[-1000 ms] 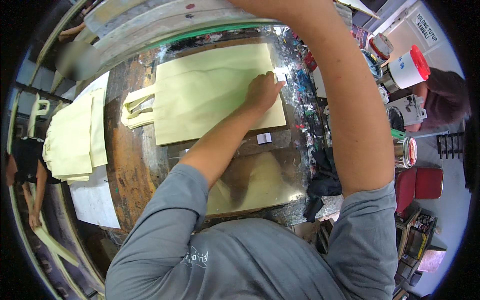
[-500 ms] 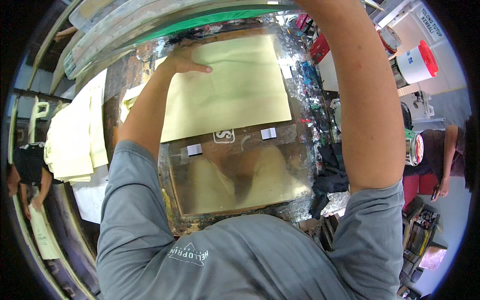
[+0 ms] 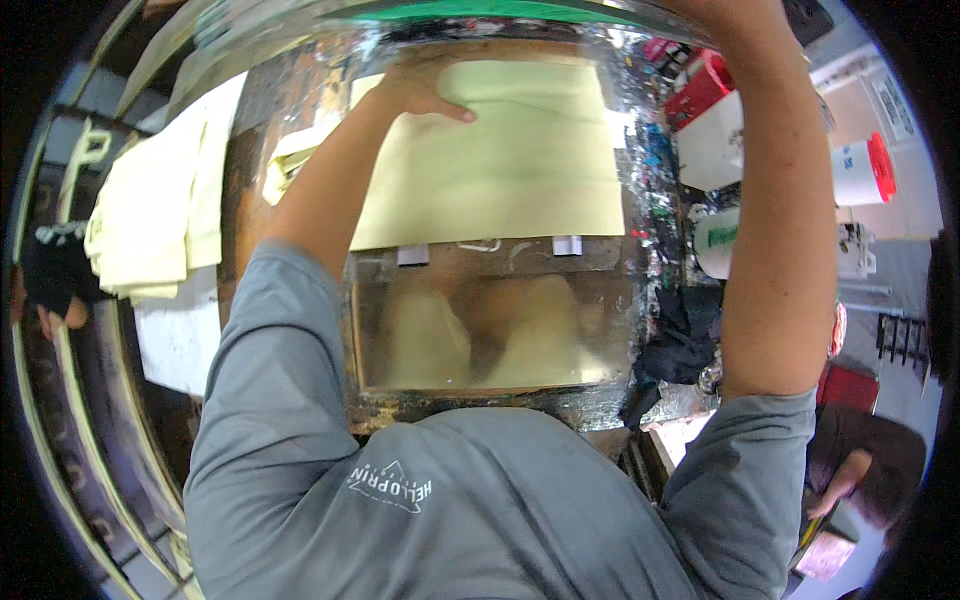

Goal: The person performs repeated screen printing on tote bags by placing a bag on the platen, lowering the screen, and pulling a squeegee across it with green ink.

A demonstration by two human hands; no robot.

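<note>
Your left hand (image 3: 420,90) rests palm-down on the pale yellow bag (image 3: 520,165), fingers unclenched and thumb spread away from them, with no fold of cloth visibly pinched. Your right forearm (image 3: 785,220) reaches up past the bench's right side, but the right hand is out of view beyond the top edge, so you cannot tell from here whether it grasps anything. The bag lies flat on the bench (image 3: 262,105), set back toward its far edge, with its long axis running left to right and its handles (image 3: 292,165) pointing to the bench's left end. The relation that seems to matter most is this one: your left hand sits at the bag's far-left corner, so nearly all of the cloth stretches to the right of it and back toward you — and the left is plainly the nearer hand, being in contact. Along the bag's near edge stand two small white tabs, the left tab (image 3: 413,255) and the right tab (image 3: 567,246), with a glossy panel (image 3: 480,340) between them and the bench's near edge. A stack of similar bags (image 3: 150,210) sits at the bench's left end, a black cloth (image 3: 683,335) is bunched near its right edge, and a green strip (image 3: 480,10) crosses beyond the far edge.
</note>
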